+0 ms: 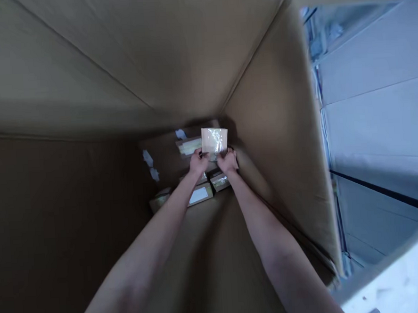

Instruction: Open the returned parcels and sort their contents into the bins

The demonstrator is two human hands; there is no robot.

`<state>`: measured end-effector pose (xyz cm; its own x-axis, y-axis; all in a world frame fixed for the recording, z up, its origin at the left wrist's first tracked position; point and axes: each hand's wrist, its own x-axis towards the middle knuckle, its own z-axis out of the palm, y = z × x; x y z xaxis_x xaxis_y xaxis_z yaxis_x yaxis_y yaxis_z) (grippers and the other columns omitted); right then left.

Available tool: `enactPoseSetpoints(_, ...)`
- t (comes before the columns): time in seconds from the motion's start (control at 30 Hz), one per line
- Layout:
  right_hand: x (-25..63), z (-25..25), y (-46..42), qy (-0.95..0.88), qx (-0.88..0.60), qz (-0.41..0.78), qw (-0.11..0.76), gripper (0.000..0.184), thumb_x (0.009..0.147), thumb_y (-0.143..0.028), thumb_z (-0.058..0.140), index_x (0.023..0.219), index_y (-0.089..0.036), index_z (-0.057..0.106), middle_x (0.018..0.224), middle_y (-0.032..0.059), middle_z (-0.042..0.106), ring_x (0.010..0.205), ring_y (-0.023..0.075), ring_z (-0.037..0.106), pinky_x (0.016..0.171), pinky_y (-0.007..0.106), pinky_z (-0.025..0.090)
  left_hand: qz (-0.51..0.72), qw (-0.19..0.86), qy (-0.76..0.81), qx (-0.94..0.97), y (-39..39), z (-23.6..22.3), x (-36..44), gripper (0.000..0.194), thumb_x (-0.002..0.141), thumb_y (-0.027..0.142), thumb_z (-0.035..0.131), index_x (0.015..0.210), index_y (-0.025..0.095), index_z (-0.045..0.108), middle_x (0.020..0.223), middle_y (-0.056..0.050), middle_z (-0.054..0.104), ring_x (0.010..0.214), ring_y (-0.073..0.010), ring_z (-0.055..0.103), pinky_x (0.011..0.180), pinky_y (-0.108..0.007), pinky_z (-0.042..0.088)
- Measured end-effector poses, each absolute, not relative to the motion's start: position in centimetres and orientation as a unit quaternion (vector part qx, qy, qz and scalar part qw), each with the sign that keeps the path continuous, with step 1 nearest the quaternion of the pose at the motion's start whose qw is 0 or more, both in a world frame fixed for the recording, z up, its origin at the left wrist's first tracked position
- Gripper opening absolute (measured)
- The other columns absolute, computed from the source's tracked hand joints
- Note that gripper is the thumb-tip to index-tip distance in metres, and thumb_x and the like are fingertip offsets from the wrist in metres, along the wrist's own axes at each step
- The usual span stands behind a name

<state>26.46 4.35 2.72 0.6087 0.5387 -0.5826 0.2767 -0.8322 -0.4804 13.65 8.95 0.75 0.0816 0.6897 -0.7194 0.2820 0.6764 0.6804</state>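
Observation:
Both my arms reach deep down into a tall cardboard box (274,124). My left hand (197,162) and my right hand (227,162) grip the lower edge of a small brown parcel (214,140) with shiny clear tape on its face, held upright near the box's bottom. Under my hands lie several small taped parcels, one with a white label (199,195) and another (220,182) beside it. A further parcel (189,146) lies just left of the held one.
The box walls rise close on all sides; its floor is dim. White scraps of tape or labels (148,158) stick to the far left wall. Outside the box's right wall are pale grey panels (376,118).

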Motion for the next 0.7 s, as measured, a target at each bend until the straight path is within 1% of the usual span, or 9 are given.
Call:
enactPoseSetpoints(0.1,23.5,10.9,3.1,-0.178,-0.855,0.411,0.261,0.032,0.091,-0.026,0.075,0.122,-0.021,0.065,0.128,0.0160,0.080,0.120,0.0304,0.078,0.108,0.038,0.062,0.172,0.605,0.665,0.404,8.3,10.2,11.4,0.037,0.086,0.017,0.078,0.122,0.022,0.069,0.121,-0.011,0.079,0.117,-0.0303,0.076,0.116,-0.047,0.057)
enactPoseSetpoints(0.17,21.7,16.3,1.8,-0.155,-0.830,0.428,0.322,0.031,0.091,-0.027,0.073,0.120,-0.022,0.063,0.123,0.0131,0.083,0.115,0.0291,0.080,0.106,0.038,0.063,0.181,0.590,0.652,0.441,7.5,16.2,9.5,0.037,0.089,0.016,0.075,0.124,0.020,0.069,0.129,-0.013,0.077,0.124,-0.0305,0.075,0.122,-0.047,0.055)
enactPoseSetpoints(0.23,20.2,21.5,0.1,-0.148,-0.807,0.426,0.381,0.030,0.090,-0.028,0.073,0.118,-0.023,0.062,0.124,0.0122,0.084,0.117,0.0286,0.079,0.107,0.039,0.063,0.200,0.576,0.627,0.486,6.2,21.9,7.5,0.037,0.092,0.018,0.074,0.129,0.019,0.069,0.137,-0.015,0.075,0.133,-0.0312,0.072,0.127,-0.047,0.053)
enactPoseSetpoints(0.3,19.1,26.5,-1.9,-0.151,-0.788,0.411,0.433,0.031,0.090,-0.031,0.073,0.118,-0.024,0.062,0.125,0.0124,0.084,0.119,0.0287,0.079,0.109,0.041,0.063,0.224,0.572,0.594,0.520,4.5,27.3,5.9,0.042,0.096,0.027,0.075,0.137,0.021,0.068,0.143,-0.015,0.073,0.140,-0.0321,0.070,0.128,-0.048,0.053)
enactPoseSetpoints(0.43,17.9,36.8,-6.7,-0.178,-0.745,0.362,0.531,0.041,0.093,-0.047,0.073,0.125,-0.025,0.063,0.131,0.0144,0.082,0.123,0.0307,0.079,0.112,0.045,0.065,0.274,0.583,0.526,0.555,0.0,37.8,4.7,0.053,0.101,0.050,0.075,0.148,0.028,0.066,0.154,-0.015,0.068,0.148,-0.0351,0.066,0.123,-0.048,0.059)
enactPoseSetpoints(0.53,17.6,45.0,-11.3,-0.188,-0.717,0.321,0.590,0.048,0.096,-0.056,0.075,0.133,-0.028,0.064,0.143,0.0155,0.079,0.133,0.0324,0.077,0.117,0.048,0.064,0.307,0.597,0.455,0.585,-3.9,45.3,4.9,0.053,0.107,0.058,0.069,0.152,0.031,0.064,0.162,-0.015,0.064,0.154,-0.0349,0.063,0.125,-0.047,0.059)
enactPoseSetpoints(0.63,17.8,52.6,-17.7,-0.164,-0.722,0.251,0.623,0.048,0.099,-0.066,0.073,0.133,-0.033,0.069,0.148,0.0135,0.078,0.140,0.0330,0.075,0.124,0.052,0.061,0.309,0.585,0.386,0.642,-7.6,51.5,4.8,0.046,0.111,0.063,0.062,0.145,0.033,0.071,0.161,-0.013,0.066,0.158,-0.0351,0.060,0.133,-0.050,0.052)
enactPoseSetpoints(0.67,17.9,54.7,-20.2,-0.143,-0.729,0.218,0.632,0.046,0.101,-0.071,0.068,0.130,-0.035,0.072,0.147,0.0127,0.078,0.141,0.0330,0.074,0.125,0.053,0.059,0.304,0.590,0.363,0.654,-8.7,53.1,4.8,0.046,0.111,0.066,0.061,0.141,0.034,0.074,0.160,-0.013,0.067,0.158,-0.0354,0.060,0.134,-0.050,0.051)
enactPoseSetpoints(0.7,18.1,56.5,-22.8,-0.118,-0.732,0.198,0.641,0.048,0.105,-0.076,0.060,0.127,-0.036,0.074,0.149,0.0124,0.077,0.144,0.0329,0.073,0.127,0.054,0.057,0.292,0.608,0.343,0.654,-9.7,54.5,4.9,0.048,0.111,0.069,0.058,0.140,0.035,0.076,0.160,-0.012,0.068,0.159,-0.0356,0.060,0.134,-0.051,0.052)
